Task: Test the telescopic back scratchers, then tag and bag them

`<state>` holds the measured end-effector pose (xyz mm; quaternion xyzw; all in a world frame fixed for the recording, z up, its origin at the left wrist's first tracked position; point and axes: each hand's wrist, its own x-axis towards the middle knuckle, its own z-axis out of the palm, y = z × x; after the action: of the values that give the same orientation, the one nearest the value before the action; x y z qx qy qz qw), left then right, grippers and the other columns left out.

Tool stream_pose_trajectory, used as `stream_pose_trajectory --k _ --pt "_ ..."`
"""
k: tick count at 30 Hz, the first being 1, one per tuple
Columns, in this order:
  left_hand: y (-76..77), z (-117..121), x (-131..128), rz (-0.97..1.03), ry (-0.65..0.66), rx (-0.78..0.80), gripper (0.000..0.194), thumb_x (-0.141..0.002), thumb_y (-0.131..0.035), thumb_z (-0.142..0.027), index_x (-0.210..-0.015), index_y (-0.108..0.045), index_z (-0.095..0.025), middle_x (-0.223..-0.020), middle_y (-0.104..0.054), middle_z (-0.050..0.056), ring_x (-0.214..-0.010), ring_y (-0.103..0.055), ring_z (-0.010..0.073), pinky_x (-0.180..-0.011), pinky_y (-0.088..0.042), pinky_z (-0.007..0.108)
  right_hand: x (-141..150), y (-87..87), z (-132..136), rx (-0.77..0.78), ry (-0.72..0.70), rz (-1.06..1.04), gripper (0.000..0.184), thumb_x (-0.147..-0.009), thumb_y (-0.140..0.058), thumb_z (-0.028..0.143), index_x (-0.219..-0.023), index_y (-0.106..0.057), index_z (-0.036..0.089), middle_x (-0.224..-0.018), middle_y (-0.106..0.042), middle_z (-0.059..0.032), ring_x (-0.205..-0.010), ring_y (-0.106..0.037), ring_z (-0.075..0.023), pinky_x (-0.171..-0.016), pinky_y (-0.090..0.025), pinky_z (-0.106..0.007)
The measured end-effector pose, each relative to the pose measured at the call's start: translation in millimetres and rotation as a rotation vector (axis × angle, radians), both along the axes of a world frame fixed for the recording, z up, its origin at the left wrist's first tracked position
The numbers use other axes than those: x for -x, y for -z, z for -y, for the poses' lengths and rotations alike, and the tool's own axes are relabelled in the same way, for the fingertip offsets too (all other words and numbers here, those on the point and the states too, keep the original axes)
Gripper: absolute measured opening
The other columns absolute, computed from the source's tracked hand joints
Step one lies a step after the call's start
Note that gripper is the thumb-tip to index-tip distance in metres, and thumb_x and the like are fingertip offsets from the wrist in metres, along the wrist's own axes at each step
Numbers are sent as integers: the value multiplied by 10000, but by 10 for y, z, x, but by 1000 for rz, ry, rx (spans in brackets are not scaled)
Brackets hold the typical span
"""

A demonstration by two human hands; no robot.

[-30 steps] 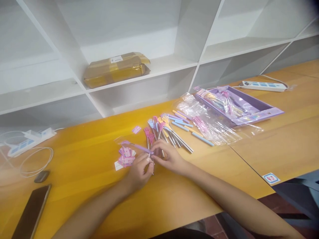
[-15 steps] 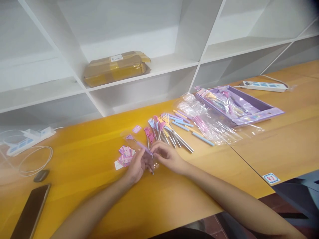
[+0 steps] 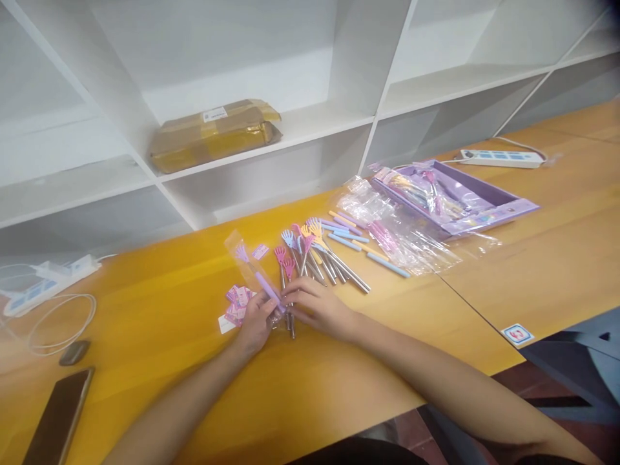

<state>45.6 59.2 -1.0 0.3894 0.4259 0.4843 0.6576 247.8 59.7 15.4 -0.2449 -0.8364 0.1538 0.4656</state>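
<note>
My left hand (image 3: 256,325) is closed around the lower part of a purple back scratcher (image 3: 265,284), which lies inside a clear plastic bag (image 3: 232,244). The scratcher's small hand-shaped head points up and away from me. At the handle's near end, the fingertips of my right hand (image 3: 320,309) hold the bag's end; exactly where they grip is partly hidden. Just beyond my hands lies a heap of back scratchers (image 3: 317,248) with pink, blue and yellow heads and metal rods. A pile of pink printed cards (image 3: 237,302) sits beside my left hand.
Loose coloured handle tubes (image 3: 346,241) and clear bags (image 3: 411,248) lie right of the heap, by a purple box (image 3: 513,210) holding bagged scratchers. A single card (image 3: 260,251), a phone (image 3: 58,416) and power strips (image 3: 504,158) are on the table. A taped parcel (image 3: 213,135) rests on the shelf.
The bagged purple scratcher has swung from nearly level to a steeper slant, its head pointing farther away. My left hand has opened, then closed on it again. The view has shifted slightly.
</note>
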Motion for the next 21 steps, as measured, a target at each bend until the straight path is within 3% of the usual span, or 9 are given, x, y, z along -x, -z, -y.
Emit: stream_pose_trajectory --k 4,13,17,21 --pt "50 17 27 -18 13 13 396 -665 -921 -443 -849 -721 -154 -711 -658 -9 -647 -565 131 -608 -424 235 -2 -2 31 -68 2 57 174 -1045 -678 200 -1215 -675 237 -1153 -725 -96 -1069 -684 -212 -911 -601 -363" --pt "63 -5 38 32 58 -35 282 -793 -833 -406 -824 -690 -164 -744 -625 -9 -675 -553 131 -646 -443 241 -71 -86 60 -192 -57 179 76 -1065 -677 313 -1099 -725 264 -1179 -752 -75 -1043 -700 -216 -864 -540 -377" --pt "60 9 29 37 119 -28 335 -785 -872 -431 -869 -696 -160 -773 -640 1 -705 -573 139 -668 -464 248 -43 -83 65 -103 -111 89 50 -1073 -657 262 -1094 -699 246 -1147 -753 -82 -1052 -689 -216 -908 -540 -391" --pt "62 31 14 45 205 -19 360 -804 -876 -455 -866 -676 -162 -735 -634 -11 -666 -571 133 -657 -473 259 4 -74 73 51 -67 -47 25 -1065 -662 235 -1086 -674 235 -1059 -736 -76 -996 -668 -215 -898 -550 -398"
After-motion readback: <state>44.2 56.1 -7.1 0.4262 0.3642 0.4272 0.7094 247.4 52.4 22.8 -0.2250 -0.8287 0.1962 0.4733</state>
